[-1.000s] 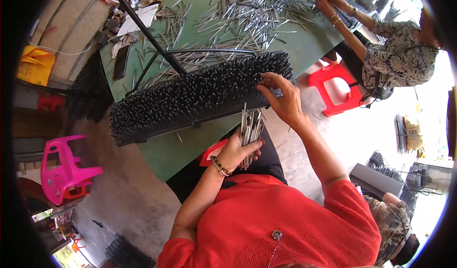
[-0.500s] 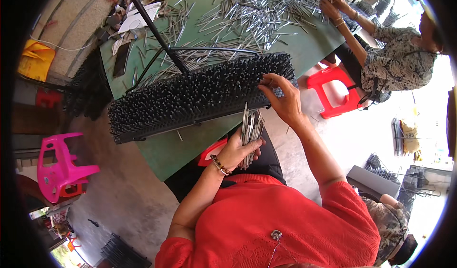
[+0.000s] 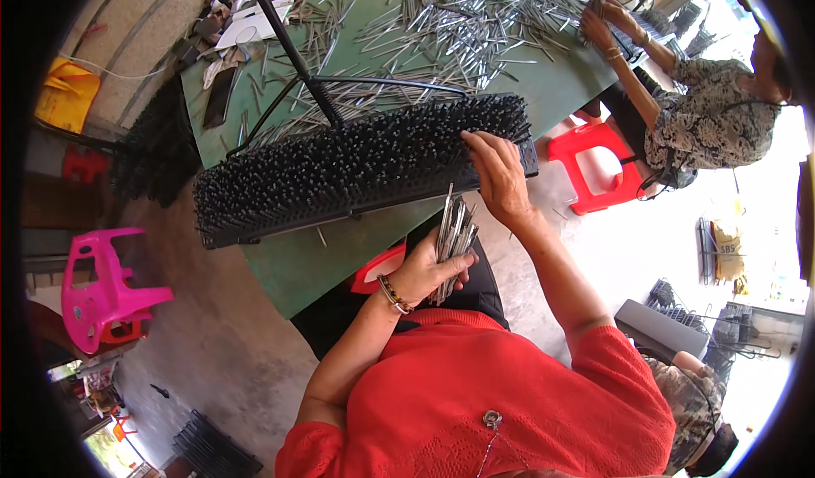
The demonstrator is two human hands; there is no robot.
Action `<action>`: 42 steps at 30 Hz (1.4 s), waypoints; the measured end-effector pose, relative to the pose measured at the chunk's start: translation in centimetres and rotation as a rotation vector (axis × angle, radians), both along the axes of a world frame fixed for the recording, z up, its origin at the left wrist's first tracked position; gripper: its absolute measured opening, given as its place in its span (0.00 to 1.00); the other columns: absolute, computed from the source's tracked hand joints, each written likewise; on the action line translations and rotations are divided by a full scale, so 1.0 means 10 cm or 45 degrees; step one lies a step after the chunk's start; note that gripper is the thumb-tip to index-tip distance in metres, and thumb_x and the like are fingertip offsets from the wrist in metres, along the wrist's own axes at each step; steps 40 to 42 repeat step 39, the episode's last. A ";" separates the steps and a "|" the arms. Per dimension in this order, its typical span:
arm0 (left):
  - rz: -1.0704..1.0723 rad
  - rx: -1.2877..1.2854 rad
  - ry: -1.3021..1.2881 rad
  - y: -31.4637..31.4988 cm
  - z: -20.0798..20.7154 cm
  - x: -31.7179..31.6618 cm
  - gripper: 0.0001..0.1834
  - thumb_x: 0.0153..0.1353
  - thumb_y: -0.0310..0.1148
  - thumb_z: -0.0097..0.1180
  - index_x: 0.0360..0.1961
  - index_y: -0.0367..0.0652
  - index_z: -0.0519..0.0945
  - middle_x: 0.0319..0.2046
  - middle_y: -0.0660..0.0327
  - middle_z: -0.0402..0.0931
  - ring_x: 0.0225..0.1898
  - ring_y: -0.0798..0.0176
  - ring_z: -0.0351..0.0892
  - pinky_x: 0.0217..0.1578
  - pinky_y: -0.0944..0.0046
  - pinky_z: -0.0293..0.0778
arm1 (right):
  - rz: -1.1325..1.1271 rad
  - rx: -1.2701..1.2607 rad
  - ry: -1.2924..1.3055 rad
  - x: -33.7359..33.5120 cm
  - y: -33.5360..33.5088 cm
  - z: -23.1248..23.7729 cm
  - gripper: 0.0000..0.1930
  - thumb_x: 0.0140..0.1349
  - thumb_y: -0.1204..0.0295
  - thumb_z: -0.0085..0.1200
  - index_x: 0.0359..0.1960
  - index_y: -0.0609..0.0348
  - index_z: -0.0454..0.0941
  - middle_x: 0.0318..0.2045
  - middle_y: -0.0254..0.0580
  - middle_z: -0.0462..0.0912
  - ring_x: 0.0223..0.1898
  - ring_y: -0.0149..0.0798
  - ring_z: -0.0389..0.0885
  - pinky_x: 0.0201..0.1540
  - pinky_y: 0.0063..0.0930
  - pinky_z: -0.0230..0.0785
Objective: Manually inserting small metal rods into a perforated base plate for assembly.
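A long black block with dense, brush-like prongs (image 3: 356,168) lies slantwise over the near part of the green table (image 3: 297,274). My left hand (image 3: 420,270) is closed around a bundle of thin silver metal strips (image 3: 457,236), held upright just in front of the block. At the block's right end is my right hand (image 3: 503,181), its fingers pressed together and bent down at the prongs. Whatever lies between those fingertips is hidden.
Loose metal strips (image 3: 475,32) cover the far table. A black pole (image 3: 284,41) with braces rises behind the block. At the far right, a co-worker's hands (image 3: 601,24) handle strips. A red stool (image 3: 626,189) stands at right, a pink stool (image 3: 93,295) at left.
My right hand has turned, and its fingers have come together at the prongs. The left hand keeps the bundle, now tilted slightly more to the right.
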State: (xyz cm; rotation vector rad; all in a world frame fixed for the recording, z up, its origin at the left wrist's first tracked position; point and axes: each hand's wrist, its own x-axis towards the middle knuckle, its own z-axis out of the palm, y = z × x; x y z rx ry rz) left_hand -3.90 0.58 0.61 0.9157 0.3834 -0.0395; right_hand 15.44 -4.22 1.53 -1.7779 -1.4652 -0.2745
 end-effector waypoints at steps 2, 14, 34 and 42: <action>-0.009 -0.008 -0.016 -0.01 -0.01 -0.01 0.21 0.61 0.28 0.56 0.53 0.40 0.64 0.34 0.61 0.75 0.28 0.72 0.75 0.24 0.72 0.74 | -0.006 -0.074 -0.001 0.00 -0.02 -0.01 0.24 0.55 0.81 0.49 0.56 0.52 0.69 0.50 0.40 0.74 0.48 0.44 0.71 0.50 0.35 0.60; 0.019 0.043 -0.016 0.06 0.03 -0.02 0.21 0.60 0.27 0.55 0.53 0.39 0.64 0.35 0.61 0.76 0.27 0.72 0.75 0.25 0.73 0.74 | -0.061 -0.114 -0.092 0.05 0.10 0.15 0.21 0.59 0.74 0.51 0.56 0.52 0.70 0.46 0.40 0.79 0.55 0.45 0.67 0.56 0.39 0.52; -0.032 0.226 -0.022 0.15 -0.04 -0.22 0.22 0.60 0.26 0.56 0.54 0.41 0.65 0.34 0.64 0.76 0.26 0.75 0.74 0.26 0.74 0.73 | 0.063 -0.161 1.178 -0.32 0.06 0.38 0.09 0.61 0.69 0.57 0.33 0.66 0.77 0.25 0.32 0.79 0.31 0.20 0.73 0.33 0.17 0.66; -0.024 0.126 -0.044 0.18 -0.17 -0.32 0.21 0.61 0.28 0.54 0.54 0.41 0.64 0.34 0.62 0.76 0.26 0.74 0.74 0.26 0.74 0.73 | 0.032 -0.031 1.002 -0.31 0.23 0.27 0.08 0.61 0.71 0.56 0.36 0.64 0.77 0.27 0.36 0.81 0.30 0.23 0.75 0.35 0.18 0.68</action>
